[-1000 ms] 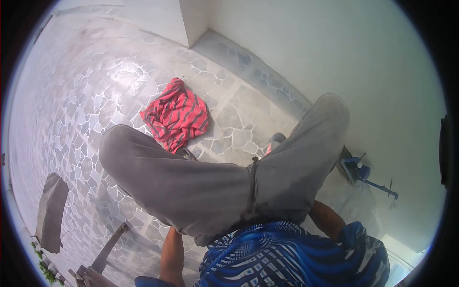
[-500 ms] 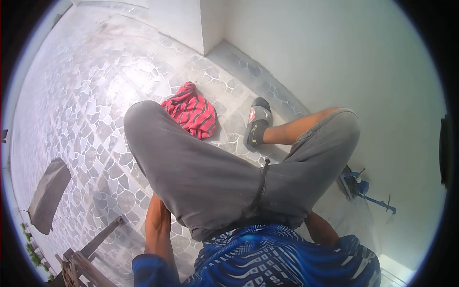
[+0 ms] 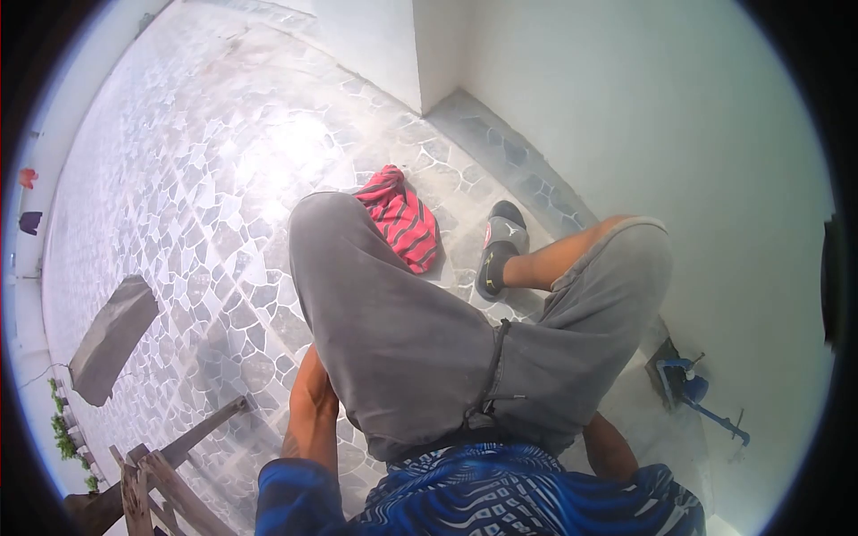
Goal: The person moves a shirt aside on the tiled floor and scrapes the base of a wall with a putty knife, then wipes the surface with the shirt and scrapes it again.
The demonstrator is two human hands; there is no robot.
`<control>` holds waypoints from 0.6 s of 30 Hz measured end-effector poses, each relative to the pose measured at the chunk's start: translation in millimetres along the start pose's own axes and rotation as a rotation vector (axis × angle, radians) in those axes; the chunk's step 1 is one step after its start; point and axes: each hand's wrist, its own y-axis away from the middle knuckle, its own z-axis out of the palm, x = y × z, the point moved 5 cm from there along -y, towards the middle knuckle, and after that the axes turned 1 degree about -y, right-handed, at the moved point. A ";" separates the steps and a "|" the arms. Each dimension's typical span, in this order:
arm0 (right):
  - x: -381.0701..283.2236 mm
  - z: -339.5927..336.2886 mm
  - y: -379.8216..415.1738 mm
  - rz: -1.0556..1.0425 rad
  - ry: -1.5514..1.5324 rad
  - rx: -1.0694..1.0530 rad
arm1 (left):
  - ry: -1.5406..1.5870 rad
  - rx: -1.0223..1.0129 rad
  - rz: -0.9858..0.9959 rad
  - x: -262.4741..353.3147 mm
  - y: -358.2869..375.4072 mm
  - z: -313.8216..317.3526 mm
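One stone-patterned floor underlies the grey trousers; past the left knee lies a crumpled striped cloth, no hand visible on it. Left forearm and right forearm flank the trousers; with both hands hidden, each grip's opening and hold cannot be told.

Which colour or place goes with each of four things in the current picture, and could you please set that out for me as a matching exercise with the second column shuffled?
Things:
1. Cloth
2. Shirt
3. Trousers
4. Pipe

Colours and places:
A. Plain grey, over bent knees
B. Low beside the pale wall, toward the picture's right
C. Red or pink with dark stripes
D. Patterned in blue and white

Right pairs: 1-C, 2-D, 3-A, 4-B
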 end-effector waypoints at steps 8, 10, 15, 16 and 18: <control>94.3 -25.3 100.9 0.143 -0.006 -0.044 | 0.043 0.156 0.445 181.4 -61.5 -30.2; 110.1 -27.8 115.2 0.174 -0.014 -0.045 | 0.071 0.205 0.587 240.2 -66.5 -40.6; 125.8 -36.7 127.5 0.180 -0.023 -0.041 | 0.232 0.253 0.964 347.2 -68.7 -97.2; 127.7 -38.9 123.6 0.172 -0.017 -0.043 | 0.019 0.514 1.025 367.2 -7.2 -103.4; 120.5 -44.9 118.8 0.144 -0.010 -0.042 | 0.197 0.424 0.851 382.9 20.6 -117.6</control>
